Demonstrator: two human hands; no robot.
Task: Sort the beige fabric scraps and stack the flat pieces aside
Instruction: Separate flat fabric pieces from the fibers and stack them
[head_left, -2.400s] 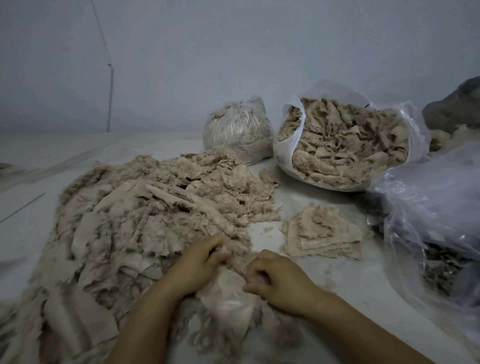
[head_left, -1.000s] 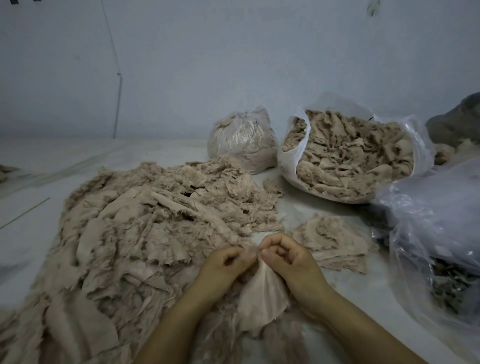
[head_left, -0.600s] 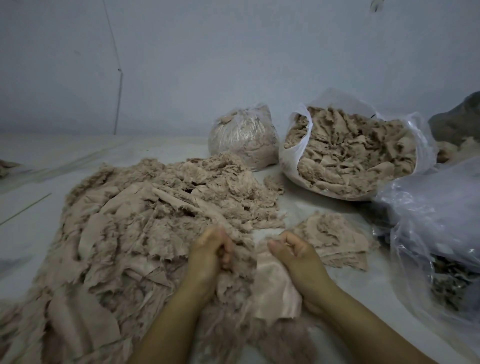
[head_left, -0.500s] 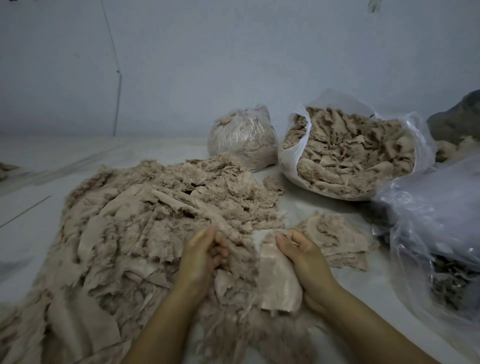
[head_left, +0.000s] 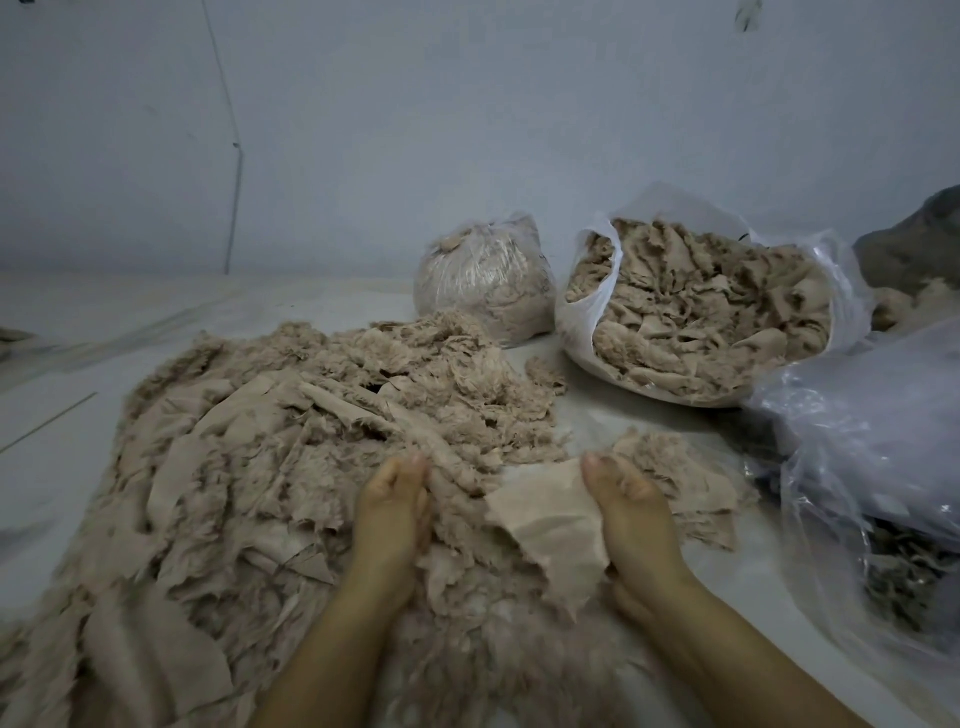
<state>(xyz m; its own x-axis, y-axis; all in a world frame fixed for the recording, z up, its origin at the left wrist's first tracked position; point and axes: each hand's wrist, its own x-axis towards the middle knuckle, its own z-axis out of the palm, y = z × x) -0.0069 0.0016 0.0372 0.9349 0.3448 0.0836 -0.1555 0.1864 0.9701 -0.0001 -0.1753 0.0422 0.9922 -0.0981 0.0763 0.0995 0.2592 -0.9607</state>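
Observation:
A big heap of beige fabric scraps (head_left: 270, 467) covers the white surface at left and centre. My left hand (head_left: 392, 512) lies in the heap's right edge, its fingers dug into fluffy scraps. My right hand (head_left: 631, 512) holds one flat beige piece (head_left: 550, 525) at its right edge, fingers straight along it, thumb side hidden. Just beyond that hand lies a small stack of flat pieces (head_left: 691, 483).
An open white plastic bag (head_left: 582, 332) full of scraps stands at the back right. A tied clear bag (head_left: 483, 280) of scraps stands to its left. Loose clear plastic sheeting (head_left: 872, 441) lies at the right. A grey wall rises behind.
The two hands pulled apart after pinching the flat piece together. My right hand has carried the piece to the right and my left hand has sunk into the heap.

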